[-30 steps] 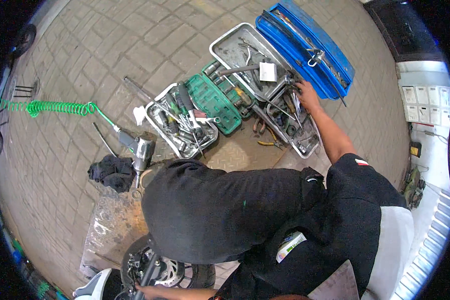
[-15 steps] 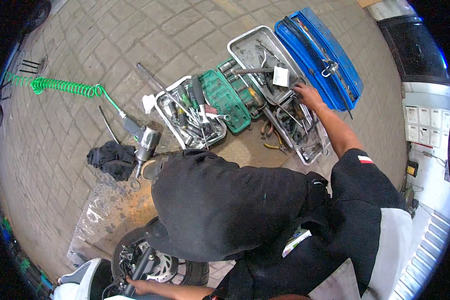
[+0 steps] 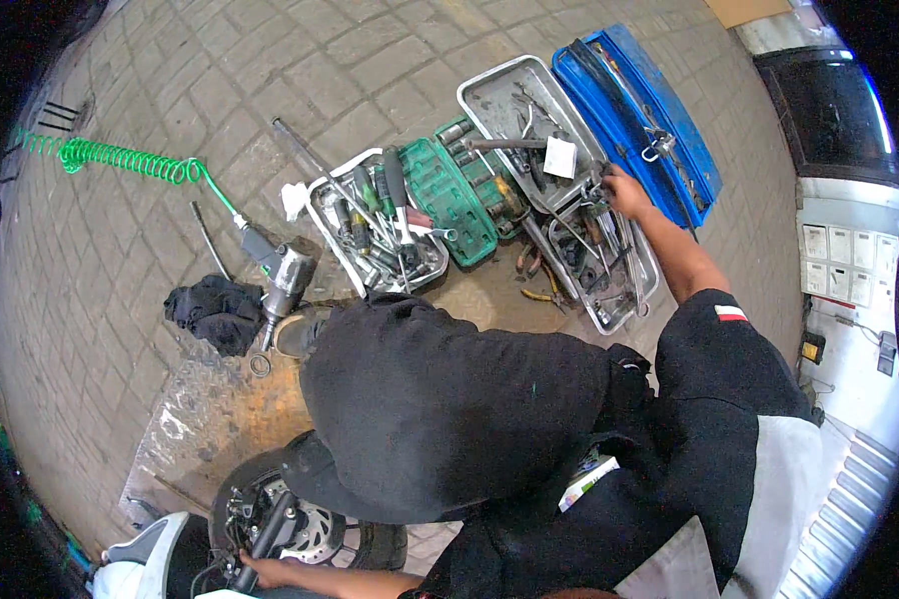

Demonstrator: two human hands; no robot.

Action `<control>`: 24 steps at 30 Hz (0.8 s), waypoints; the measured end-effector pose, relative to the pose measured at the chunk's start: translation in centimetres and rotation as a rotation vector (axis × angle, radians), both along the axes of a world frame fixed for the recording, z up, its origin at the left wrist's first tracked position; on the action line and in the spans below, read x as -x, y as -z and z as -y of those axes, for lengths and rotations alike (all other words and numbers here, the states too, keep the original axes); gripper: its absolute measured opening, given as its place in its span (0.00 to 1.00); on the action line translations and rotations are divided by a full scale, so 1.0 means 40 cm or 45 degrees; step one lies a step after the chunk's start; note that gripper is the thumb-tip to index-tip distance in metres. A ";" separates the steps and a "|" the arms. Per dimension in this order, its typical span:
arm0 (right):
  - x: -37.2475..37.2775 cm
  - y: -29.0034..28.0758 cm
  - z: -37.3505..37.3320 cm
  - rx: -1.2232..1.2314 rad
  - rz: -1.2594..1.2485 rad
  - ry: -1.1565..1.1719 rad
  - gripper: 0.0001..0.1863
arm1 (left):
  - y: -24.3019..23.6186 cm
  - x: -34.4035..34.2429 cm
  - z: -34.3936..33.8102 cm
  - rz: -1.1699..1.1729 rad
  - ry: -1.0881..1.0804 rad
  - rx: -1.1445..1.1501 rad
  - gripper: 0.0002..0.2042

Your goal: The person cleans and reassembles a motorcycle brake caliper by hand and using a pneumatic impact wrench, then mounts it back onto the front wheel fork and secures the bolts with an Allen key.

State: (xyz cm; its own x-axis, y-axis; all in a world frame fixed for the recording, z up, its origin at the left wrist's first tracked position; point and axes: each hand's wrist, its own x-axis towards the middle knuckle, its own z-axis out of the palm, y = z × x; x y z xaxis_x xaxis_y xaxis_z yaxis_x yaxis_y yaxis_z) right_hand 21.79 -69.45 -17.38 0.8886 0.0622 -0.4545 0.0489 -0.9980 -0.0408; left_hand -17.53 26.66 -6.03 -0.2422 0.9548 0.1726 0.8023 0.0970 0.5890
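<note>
At the lower left, my left hand (image 3: pixel 268 571) is closed around the lower end of a black fork leg (image 3: pixel 270 534) beside a motorcycle wheel (image 3: pixel 380 547) with a brake disc (image 3: pixel 316 534). Out to the right, my right hand (image 3: pixel 626 194) is over the metal tool trays, its fingers closed at a dark metal piece whose kind I cannot make out. Just below it is a tray (image 3: pixel 653 275) of sockets and hand tools. Beyond lies another metal tray (image 3: pixel 481 92) with tools and a white paper (image 3: pixel 560 157).
A blue toolbox (image 3: pixel 707 150) stands at the far right. Left of the trays are a green socket case (image 3: pixel 461 228) and a tray of screwdrivers (image 3: pixel 320 212). An impact wrench (image 3: pixel 288 280) with a coiled green hose (image 3: pixel 135 163) lies by a black cloth (image 3: pixel 215 311). My bent leg (image 3: pixel 449 399) fills the middle.
My right hand has shifted slightly and turned at the trays, and a metal piece now shows at its fingers. My left hand stays at the fork leg; the whole view has shifted a little.
</note>
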 end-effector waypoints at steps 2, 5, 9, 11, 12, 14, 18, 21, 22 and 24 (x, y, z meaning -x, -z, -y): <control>0.018 -0.021 -0.005 0.082 -0.031 0.022 0.28 | -0.014 -0.030 0.021 -0.055 -0.033 0.072 0.42; 0.050 -0.032 -0.085 0.032 0.177 -0.243 0.34 | -0.023 -0.012 0.018 -0.130 -0.104 0.020 0.43; 0.018 -0.016 -0.158 0.251 -0.070 -0.310 0.37 | -0.032 -0.020 0.023 -0.051 -0.039 -0.022 0.37; 0.018 -0.007 -0.157 0.293 -0.024 -0.259 0.35 | -0.052 -0.095 0.085 -0.185 -0.115 -0.025 0.31; 0.031 0.006 -0.146 0.323 0.013 -0.195 0.33 | -0.066 -0.130 0.120 -0.191 -0.104 -0.030 0.31; 0.019 0.029 -0.145 0.325 0.024 -0.248 0.32 | -0.090 -0.146 0.160 0.044 0.018 -0.120 0.31; 0.024 0.012 -0.101 0.325 0.005 -0.341 0.28 | -0.036 -0.101 0.090 0.091 -0.030 -0.057 0.31; -0.008 0.000 -0.140 0.278 -0.052 -0.294 0.24 | 0.003 -0.001 -0.006 0.008 -0.116 -0.186 0.31; -0.005 -0.008 -0.137 0.266 -0.075 -0.267 0.23 | 0.003 -0.009 0.004 0.008 -0.117 -0.179 0.31; 0.003 -0.025 -0.133 0.295 -0.105 -0.249 0.22 | -0.018 -0.059 0.052 0.110 -0.038 -0.134 0.32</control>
State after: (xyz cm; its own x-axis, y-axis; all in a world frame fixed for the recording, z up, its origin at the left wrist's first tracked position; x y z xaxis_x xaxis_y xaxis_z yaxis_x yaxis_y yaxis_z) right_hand 21.69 -64.14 -16.38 0.8297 0.1145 -0.5463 0.2465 -0.9533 0.1746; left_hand -15.16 24.59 -5.33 -0.2888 0.9246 0.2484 0.7457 0.0545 0.6641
